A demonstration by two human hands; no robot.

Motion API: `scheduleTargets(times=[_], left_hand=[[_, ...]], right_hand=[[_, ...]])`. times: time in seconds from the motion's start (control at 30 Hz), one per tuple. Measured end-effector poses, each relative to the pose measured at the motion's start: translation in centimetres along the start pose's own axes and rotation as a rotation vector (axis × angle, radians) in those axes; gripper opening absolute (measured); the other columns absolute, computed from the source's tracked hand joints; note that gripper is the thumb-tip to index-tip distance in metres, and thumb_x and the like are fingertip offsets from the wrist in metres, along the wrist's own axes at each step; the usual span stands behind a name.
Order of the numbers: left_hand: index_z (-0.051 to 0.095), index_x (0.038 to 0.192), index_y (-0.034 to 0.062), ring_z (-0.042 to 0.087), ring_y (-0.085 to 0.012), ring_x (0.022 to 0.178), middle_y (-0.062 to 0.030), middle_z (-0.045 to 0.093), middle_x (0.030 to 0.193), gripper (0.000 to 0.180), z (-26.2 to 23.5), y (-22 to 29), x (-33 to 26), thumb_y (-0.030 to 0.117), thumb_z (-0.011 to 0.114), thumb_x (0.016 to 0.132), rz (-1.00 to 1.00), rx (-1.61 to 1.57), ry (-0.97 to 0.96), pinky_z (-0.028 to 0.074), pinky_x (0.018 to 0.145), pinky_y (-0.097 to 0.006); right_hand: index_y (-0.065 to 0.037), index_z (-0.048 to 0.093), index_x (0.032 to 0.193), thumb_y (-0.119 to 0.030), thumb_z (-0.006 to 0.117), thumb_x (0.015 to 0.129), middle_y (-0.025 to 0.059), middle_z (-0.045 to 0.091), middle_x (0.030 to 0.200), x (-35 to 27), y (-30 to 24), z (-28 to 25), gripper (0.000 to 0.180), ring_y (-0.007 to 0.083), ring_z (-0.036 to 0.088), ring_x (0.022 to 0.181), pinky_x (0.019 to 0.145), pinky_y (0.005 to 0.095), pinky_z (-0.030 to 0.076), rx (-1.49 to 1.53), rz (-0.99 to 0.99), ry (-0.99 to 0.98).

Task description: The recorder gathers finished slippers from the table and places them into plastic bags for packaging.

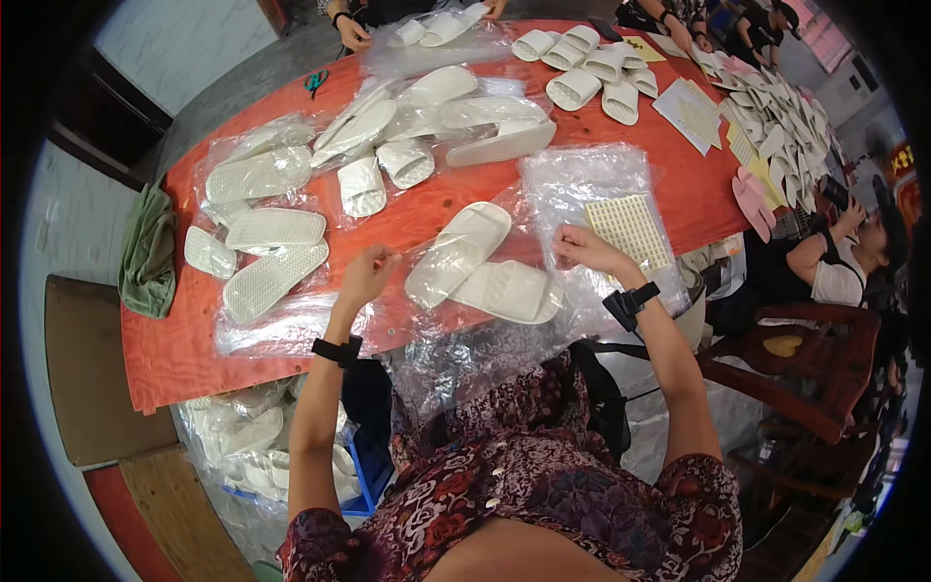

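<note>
Before me at the table's near edge lies a pair of white slippers (465, 242), one crossing the other, inside a clear plastic bag (427, 335) that hangs down toward my lap. My left hand (365, 277) is closed, thumb and fingers pinched at the left side of this bag. On the other side my right hand (593, 250) is closed too, its fingertips gathered at the bag's right side. Under and beside that hand lie a stack of flat clear bags (582, 175) and a sheet of small yellowish stickers (628, 231).
Bagged slippers (276, 228) cover the red table's (170, 359) left and middle. Loose slippers (601, 68) and a large slipper heap (776, 126) stand farther right. Teal scissors (315, 83) lie at the far left. Co-workers' hands (353, 34) work opposite. A blue crate (369, 475) sits below.
</note>
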State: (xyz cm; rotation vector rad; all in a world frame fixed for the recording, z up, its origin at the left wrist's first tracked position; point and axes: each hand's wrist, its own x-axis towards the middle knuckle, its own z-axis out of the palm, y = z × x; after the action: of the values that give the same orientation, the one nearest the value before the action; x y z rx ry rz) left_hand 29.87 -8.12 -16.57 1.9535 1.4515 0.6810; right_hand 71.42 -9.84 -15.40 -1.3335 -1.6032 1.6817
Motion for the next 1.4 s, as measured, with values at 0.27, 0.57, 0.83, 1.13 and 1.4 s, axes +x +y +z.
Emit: scheduleTargets(times=[0.27,0.57,0.83,1.13,1.4], left_hand=[[0.056,0.106,-0.0017,0.055,-0.0311,0.096,-0.0201,0.059,0.099,0.041,2.4,4.1,4.6,0.032,0.058,0.083,0.313,0.116,0.123,0.044,0.081,-0.039],[0.057,0.085,-0.0022,0.051,-0.0114,0.059,-0.0078,0.058,0.067,0.023,3.9,4.3,4.6,0.021,0.060,0.082,0.052,-0.188,0.029,0.043,0.055,-0.028],[0.056,0.081,0.0001,0.046,-0.0038,0.059,0.0020,0.053,0.066,0.019,3.9,3.3,5.8,0.018,0.055,0.088,0.133,-0.406,0.042,0.038,0.050,-0.023],[0.053,0.076,0.0089,0.033,0.0003,0.046,0.0079,0.042,0.059,0.014,5.7,8.6,7.2,0.017,0.056,0.087,-0.233,-1.049,0.092,0.024,0.038,-0.018],[0.050,0.070,0.0010,0.045,-0.0087,0.053,-0.0007,0.050,0.060,0.025,11.5,10.6,9.0,0.020,0.058,0.084,-0.001,-0.494,0.492,0.037,0.047,-0.028]], right_hand=[[-0.006,0.047,0.083,-0.018,0.051,0.091,0.0004,0.054,0.072,3.4,-3.7,3.3,0.015,0.0066,0.051,0.063,0.056,0.0207,0.041,-0.040,-0.234,-0.144],[-0.005,0.053,0.093,-0.025,0.055,0.089,0.0018,0.057,0.079,-2.9,-2.9,3.6,0.020,0.0075,0.055,0.070,0.058,0.0234,0.048,-0.262,0.101,-0.130],[-0.005,0.052,0.087,-0.025,0.052,0.090,0.0016,0.055,0.077,-6.5,0.5,1.5,0.021,0.0098,0.057,0.069,0.063,0.0265,0.052,0.093,0.001,0.214],[-0.002,0.044,0.117,-0.028,0.045,0.093,0.0099,0.053,0.112,-9.1,1.7,5.1,0.035,0.0218,0.055,0.101,0.084,0.0372,0.048,0.750,0.012,0.174],[-0.004,0.040,0.121,-0.038,0.043,0.092,0.0119,0.049,0.115,-14.1,-5.7,4.5,0.044,0.0209,0.052,0.104,0.083,0.0340,0.046,0.884,-0.119,0.308]])
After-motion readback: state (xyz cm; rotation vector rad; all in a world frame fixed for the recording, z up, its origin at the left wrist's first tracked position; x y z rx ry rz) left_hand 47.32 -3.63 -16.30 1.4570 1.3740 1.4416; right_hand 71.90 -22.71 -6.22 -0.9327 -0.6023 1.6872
